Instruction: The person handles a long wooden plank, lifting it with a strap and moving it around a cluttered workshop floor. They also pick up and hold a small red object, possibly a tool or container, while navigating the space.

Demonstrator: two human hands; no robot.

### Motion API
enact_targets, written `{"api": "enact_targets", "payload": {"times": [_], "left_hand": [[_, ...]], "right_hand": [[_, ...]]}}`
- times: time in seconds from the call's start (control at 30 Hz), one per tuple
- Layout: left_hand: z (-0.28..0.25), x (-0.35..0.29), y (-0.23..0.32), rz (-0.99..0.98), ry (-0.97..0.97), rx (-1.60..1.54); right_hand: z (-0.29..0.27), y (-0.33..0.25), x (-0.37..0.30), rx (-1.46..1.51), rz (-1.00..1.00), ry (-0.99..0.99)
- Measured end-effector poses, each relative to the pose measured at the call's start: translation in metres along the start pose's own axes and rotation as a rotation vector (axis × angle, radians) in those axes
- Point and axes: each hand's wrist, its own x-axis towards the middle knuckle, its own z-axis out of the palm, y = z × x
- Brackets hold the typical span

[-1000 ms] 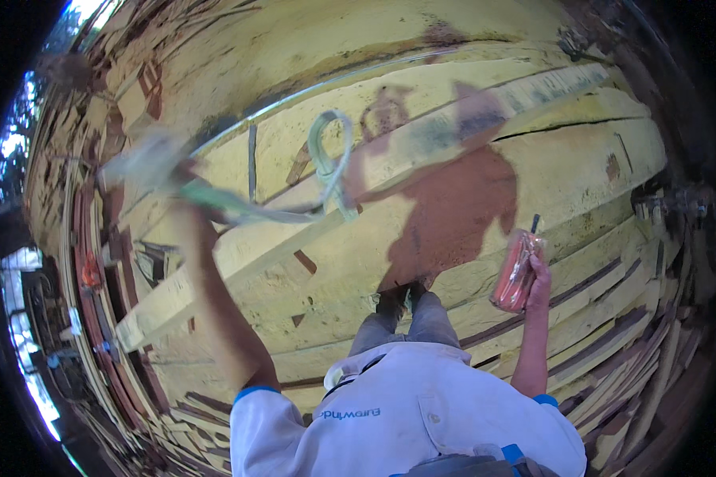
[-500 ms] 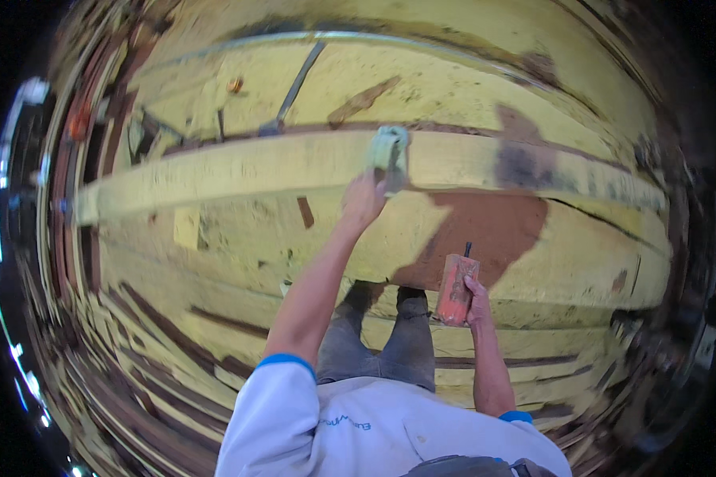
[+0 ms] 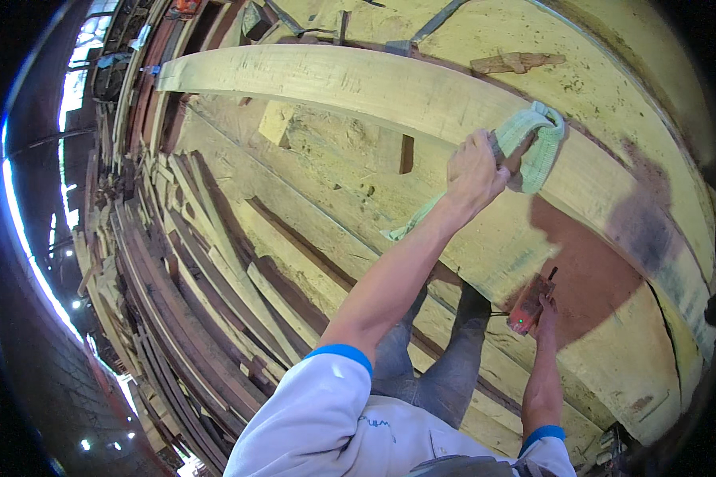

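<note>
My left hand (image 3: pixel 476 171) is closed on a pale green knitted cloth (image 3: pixel 542 147), which lies bunched over the top of a long pale wooden beam (image 3: pixel 318 75). A thin tail of the same green shows below the wrist. Lower and to the right, my right hand (image 3: pixel 547 312) grips a dusty red handheld device (image 3: pixel 528 306) with a short black stub on top and a small green light at its lower end. Its fingers are partly hidden behind the device. Beneath it, reddish-brown dust or shade darkens the yellowish wood surface.
Stacked wooden strips (image 3: pixel 207 310) fill the left side. Small wood blocks (image 3: pixel 277 123) sit below the beam. Beyond it lie a broken brown wood piece (image 3: pixel 517 62) and a dark metal bar (image 3: pixel 440 20). A dark stain (image 3: pixel 643 226) marks the beam's right part.
The view has swung left, showing more of the stacked strips. My left hand still holds the cloth on the beam; my right hand keeps the red device, now tilted with its green light visible.
</note>
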Motion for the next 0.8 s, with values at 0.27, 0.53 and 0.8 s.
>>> {"api": "enact_targets", "payload": {"times": [0.27,0.53,0.8], "left_hand": [[-0.065,0.114,0.104,0.947,0.551,0.338],[0.051,0.01,0.078,0.234,0.146,-0.041],[0.041,0.055,0.067,-0.08,0.063,-0.495]], "right_hand": [[-0.009,0.041,0.047,-0.059,0.011,-0.026],[-0.024,0.057,0.068,-0.95,-0.401,-0.053],[0.159,-0.166,-0.059,-0.602,-0.907,0.011]]}}
